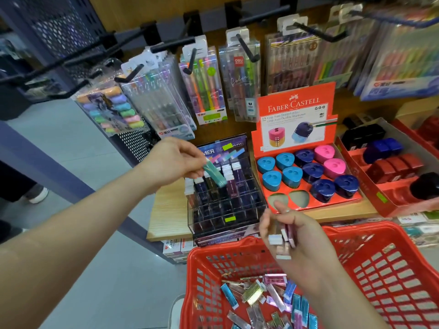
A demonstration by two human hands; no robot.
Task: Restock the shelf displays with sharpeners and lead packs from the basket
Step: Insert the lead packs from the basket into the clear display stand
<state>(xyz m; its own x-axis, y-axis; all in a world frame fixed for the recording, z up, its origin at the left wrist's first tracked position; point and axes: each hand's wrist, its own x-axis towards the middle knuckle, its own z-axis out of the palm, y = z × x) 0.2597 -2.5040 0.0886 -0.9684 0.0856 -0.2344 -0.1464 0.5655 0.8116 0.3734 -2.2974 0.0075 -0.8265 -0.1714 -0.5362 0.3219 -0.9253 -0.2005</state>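
My left hand [177,160] pinches a teal lead pack [215,175] and holds it slanted over the clear acrylic display case [228,198], whose back slots hold several upright packs. My right hand [294,236] grips a small bunch of lead packs [282,241], pink and white-capped, above the red basket [370,269]. Many loose lead packs [266,302] in blue, pink, teal and gold lie on the basket's floor. The red Faber-Castell sharpener box [306,176] to the right holds blue, navy and pink sharpeners, with two open holes at its front left.
A second red tray [389,179] with black, blue and red sharpeners stands at the far right. Pen packs [206,84] hang on black hooks above the wooden shelf [166,210]. Grey floor and a dark shelf post lie to the left; someone's shoe [39,194] shows there.
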